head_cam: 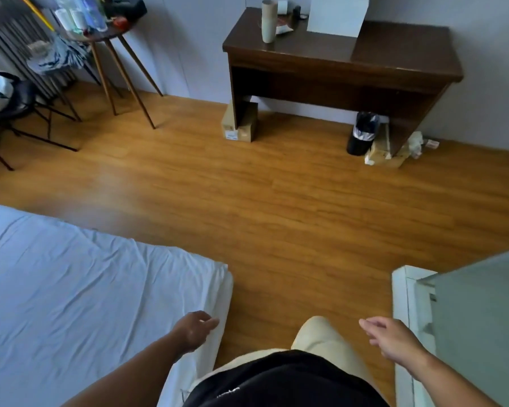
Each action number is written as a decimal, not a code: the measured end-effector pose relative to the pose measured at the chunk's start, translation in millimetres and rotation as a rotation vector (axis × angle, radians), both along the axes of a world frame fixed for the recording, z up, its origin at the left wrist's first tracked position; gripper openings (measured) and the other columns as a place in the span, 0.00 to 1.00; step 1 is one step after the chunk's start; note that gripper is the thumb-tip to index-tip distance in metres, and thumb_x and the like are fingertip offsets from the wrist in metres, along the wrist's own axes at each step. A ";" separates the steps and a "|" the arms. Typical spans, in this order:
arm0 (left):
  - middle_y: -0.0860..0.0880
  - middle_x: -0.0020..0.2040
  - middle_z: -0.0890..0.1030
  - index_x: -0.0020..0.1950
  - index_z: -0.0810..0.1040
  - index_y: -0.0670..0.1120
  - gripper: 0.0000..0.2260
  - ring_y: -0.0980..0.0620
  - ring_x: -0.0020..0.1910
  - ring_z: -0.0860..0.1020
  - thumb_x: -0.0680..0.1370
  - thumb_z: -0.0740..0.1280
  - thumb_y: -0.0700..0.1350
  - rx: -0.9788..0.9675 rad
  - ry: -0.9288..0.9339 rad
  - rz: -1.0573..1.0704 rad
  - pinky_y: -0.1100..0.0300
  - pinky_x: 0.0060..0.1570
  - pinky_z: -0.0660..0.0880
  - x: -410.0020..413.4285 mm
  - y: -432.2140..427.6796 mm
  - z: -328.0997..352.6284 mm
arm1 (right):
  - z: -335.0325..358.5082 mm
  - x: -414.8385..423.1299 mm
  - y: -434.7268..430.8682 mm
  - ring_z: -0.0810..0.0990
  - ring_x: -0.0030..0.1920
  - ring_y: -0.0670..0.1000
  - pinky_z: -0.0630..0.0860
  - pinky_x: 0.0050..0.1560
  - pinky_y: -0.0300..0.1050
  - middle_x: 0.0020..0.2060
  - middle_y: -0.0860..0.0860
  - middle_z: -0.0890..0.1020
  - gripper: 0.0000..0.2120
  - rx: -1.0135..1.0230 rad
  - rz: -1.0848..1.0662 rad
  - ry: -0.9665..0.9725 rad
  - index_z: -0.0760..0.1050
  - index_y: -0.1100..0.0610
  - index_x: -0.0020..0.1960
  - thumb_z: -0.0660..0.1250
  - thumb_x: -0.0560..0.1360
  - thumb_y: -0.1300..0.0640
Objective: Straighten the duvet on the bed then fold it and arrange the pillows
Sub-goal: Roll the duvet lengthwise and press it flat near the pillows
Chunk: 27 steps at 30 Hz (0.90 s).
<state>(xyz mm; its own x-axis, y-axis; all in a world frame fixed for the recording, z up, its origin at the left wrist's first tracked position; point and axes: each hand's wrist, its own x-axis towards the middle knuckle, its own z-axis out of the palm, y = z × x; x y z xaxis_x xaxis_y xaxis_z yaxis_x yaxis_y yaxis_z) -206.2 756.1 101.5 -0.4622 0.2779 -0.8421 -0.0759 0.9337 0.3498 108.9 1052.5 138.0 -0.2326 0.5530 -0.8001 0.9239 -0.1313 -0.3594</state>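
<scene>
Both hands hung loose, holding nothing. The left hand [196, 329] hovered over the bed [71, 289] corner at lower left. The right hand [393, 337] hovered over the floor [276, 215].

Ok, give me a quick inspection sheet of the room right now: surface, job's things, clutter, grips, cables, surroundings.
Surface: bed, white cover flat but wrinkled.
Job's things: duvet not told apart from sheet; pillows not in view.
Clutter: box and bin under desk; bottles on side table.
Grips: left hand open by bed corner; right hand open, empty.
Cables: nothing seen.
Surroundings: wooden floor, chair at left, white door frame at right.
</scene>
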 end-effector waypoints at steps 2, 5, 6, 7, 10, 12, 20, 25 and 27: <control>0.48 0.52 0.83 0.57 0.80 0.49 0.14 0.51 0.48 0.81 0.81 0.65 0.57 0.003 0.022 -0.006 0.60 0.41 0.76 -31.0 37.5 0.7 | -6.5 -33.3 43.8 0.83 0.49 0.47 0.78 0.54 0.49 0.52 0.47 0.82 0.14 -0.012 0.015 -0.004 0.77 0.52 0.58 0.66 0.80 0.44; 0.48 0.53 0.82 0.58 0.80 0.49 0.15 0.50 0.51 0.81 0.80 0.65 0.58 -0.012 0.062 0.029 0.55 0.51 0.78 -73.2 85.7 -8.5 | -18.1 -93.4 114.3 0.83 0.48 0.49 0.79 0.57 0.52 0.49 0.46 0.83 0.11 -0.016 0.079 0.002 0.78 0.51 0.55 0.66 0.80 0.44; 0.48 0.54 0.82 0.59 0.80 0.48 0.15 0.49 0.53 0.80 0.81 0.65 0.58 -0.021 0.067 0.055 0.54 0.54 0.79 -86.4 100.2 -11.2 | -18.7 -116.8 137.7 0.84 0.48 0.49 0.80 0.56 0.51 0.48 0.47 0.83 0.10 -0.016 0.114 0.008 0.77 0.51 0.54 0.66 0.80 0.45; 0.47 0.55 0.82 0.59 0.79 0.49 0.16 0.49 0.54 0.80 0.80 0.65 0.58 -0.033 0.070 0.089 0.52 0.56 0.78 -97.5 114.5 -12.5 | -18.2 -140.9 160.9 0.84 0.47 0.49 0.79 0.54 0.50 0.48 0.47 0.83 0.09 -0.017 0.162 0.007 0.77 0.50 0.53 0.66 0.80 0.45; 0.47 0.56 0.82 0.60 0.79 0.48 0.16 0.47 0.55 0.80 0.80 0.65 0.59 -0.048 0.047 0.249 0.53 0.55 0.78 -122.5 155.7 -5.4 | -14.6 -208.4 225.8 0.84 0.46 0.49 0.78 0.49 0.46 0.47 0.47 0.84 0.10 -0.035 0.339 -0.013 0.79 0.51 0.52 0.67 0.79 0.45; 0.47 0.53 0.83 0.58 0.80 0.47 0.15 0.45 0.53 0.82 0.80 0.65 0.57 0.004 0.033 0.379 0.56 0.47 0.77 -138.4 183.2 5.4 | -11.2 -258.7 267.1 0.84 0.46 0.49 0.79 0.47 0.47 0.47 0.47 0.84 0.11 -0.033 0.452 -0.035 0.79 0.50 0.52 0.66 0.79 0.43; 0.39 0.54 0.84 0.57 0.80 0.44 0.15 0.44 0.48 0.82 0.82 0.65 0.55 0.085 -0.048 0.787 0.54 0.42 0.76 -230.8 223.6 -1.3 | -9.7 -485.9 348.8 0.84 0.48 0.49 0.80 0.44 0.46 0.49 0.49 0.84 0.11 -0.002 0.653 -0.025 0.79 0.51 0.53 0.66 0.79 0.44; 0.44 0.50 0.83 0.56 0.80 0.45 0.15 0.48 0.42 0.79 0.82 0.64 0.55 0.039 -0.120 0.867 0.59 0.38 0.74 -318.0 205.2 -32.4 | -12.6 -625.4 341.5 0.84 0.44 0.50 0.77 0.39 0.42 0.47 0.51 0.85 0.10 -0.011 0.709 -0.064 0.81 0.51 0.52 0.67 0.80 0.46; 0.45 0.49 0.82 0.56 0.80 0.45 0.16 0.49 0.40 0.77 0.81 0.64 0.56 0.011 -0.163 0.857 0.61 0.33 0.71 -356.9 192.5 -35.3 | -7.0 -679.8 331.5 0.82 0.42 0.51 0.74 0.34 0.38 0.46 0.54 0.84 0.10 -0.008 0.752 -0.080 0.82 0.55 0.52 0.67 0.80 0.50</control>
<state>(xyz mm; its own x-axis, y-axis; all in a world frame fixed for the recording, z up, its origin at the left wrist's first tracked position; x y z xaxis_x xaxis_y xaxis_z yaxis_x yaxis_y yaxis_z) -563.1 948.6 66.2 -0.3897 -0.1021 -0.9152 -0.8008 0.5284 0.2820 -570.9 1384.0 131.1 -0.4863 0.2620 -0.8336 0.7886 0.5424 -0.2896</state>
